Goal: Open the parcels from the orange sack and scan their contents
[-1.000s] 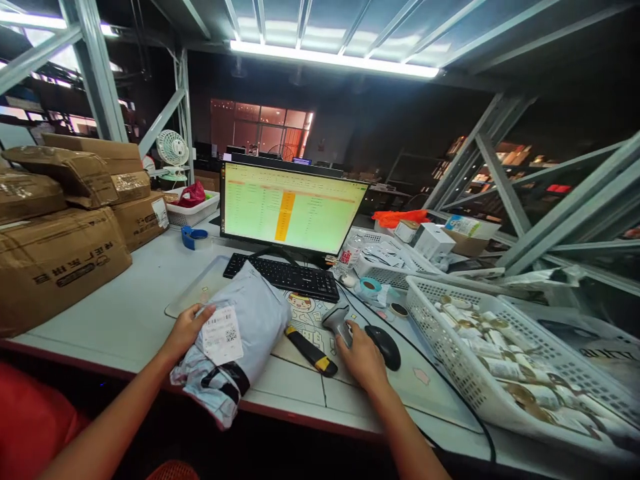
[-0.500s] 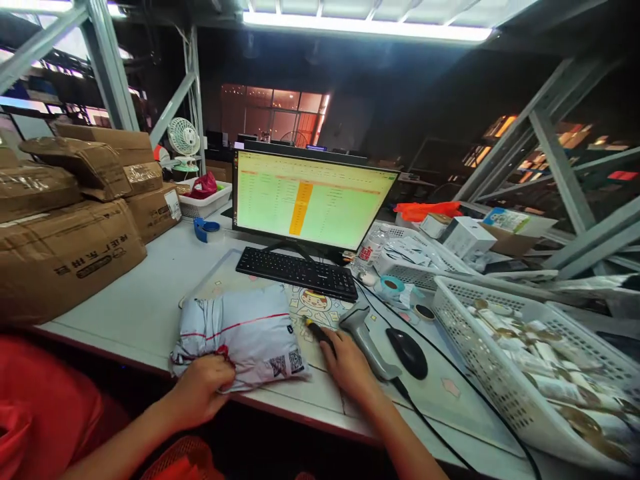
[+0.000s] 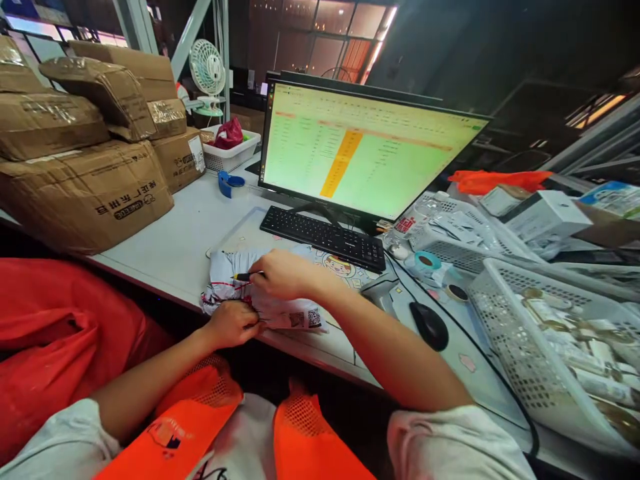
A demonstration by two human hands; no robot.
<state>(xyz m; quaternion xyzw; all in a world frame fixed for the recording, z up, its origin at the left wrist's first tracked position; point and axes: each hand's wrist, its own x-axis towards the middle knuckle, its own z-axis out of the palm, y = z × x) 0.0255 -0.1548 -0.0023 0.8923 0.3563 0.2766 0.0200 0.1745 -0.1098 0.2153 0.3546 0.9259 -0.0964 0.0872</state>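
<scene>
A white plastic mailer bag (image 3: 280,311) with a red stripe and printed square codes lies at the table's front edge. My left hand (image 3: 233,325) is closed on its bunched near-left edge. Over the bag, my right hand (image 3: 277,273) grips a slim black-and-yellow tool (image 3: 243,276), which looks like a utility knife. Its tip points left, just above the bag's left part; whether it touches the plastic I cannot tell. A grey barcode scanner (image 3: 381,293) lies right of the bag, partly hidden by my right forearm.
Behind the bag are a black keyboard (image 3: 325,235) and a monitor (image 3: 360,150). To the right lie a mouse (image 3: 429,325), a cable and a white basket (image 3: 515,347) of small packs. Cardboard boxes (image 3: 95,180) are stacked left, near a blue tape dispenser (image 3: 231,184).
My right hand has lifted the black-and-yellow tool from beside the scanner and carried it left over the bag. My left hand still holds the bag's edge. The view has tilted down.
</scene>
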